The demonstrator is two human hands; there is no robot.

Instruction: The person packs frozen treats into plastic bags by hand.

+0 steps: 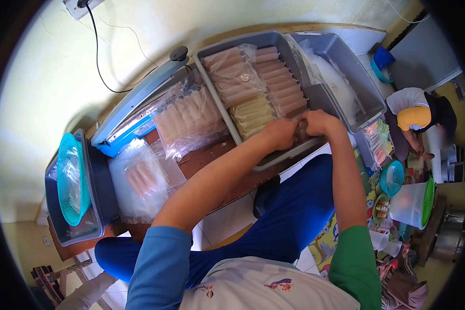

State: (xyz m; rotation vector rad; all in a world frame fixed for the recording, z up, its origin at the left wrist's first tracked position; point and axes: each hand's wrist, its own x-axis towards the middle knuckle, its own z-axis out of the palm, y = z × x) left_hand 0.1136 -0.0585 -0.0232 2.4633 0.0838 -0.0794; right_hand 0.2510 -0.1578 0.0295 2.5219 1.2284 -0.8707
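Note:
Both my hands are inside the near right part of a grey tray point(219, 101), close together. My left hand point(284, 133) has its fingers closed, and beside it my right hand point(319, 123) is closed with its fingers pinched. Whatever lies between the fingertips is hidden; some clear plastic shows just under them. In the tray are pinkish-brown tube-shaped packs point(279, 80) in a row, a bagged bundle of pink-brown tubes point(225, 72), and a bag of yellow tubes point(250, 114) nearest my left hand.
A blue bag sealer point(139, 98) stands left of the tray, with a bag of pink tubes point(188, 119) against it. Farther left are plastic bags point(134, 199) and a teal basket point(72, 178). Another grey tub point(341, 77) holds white contents. At right, a person point(418, 113) sits among basins.

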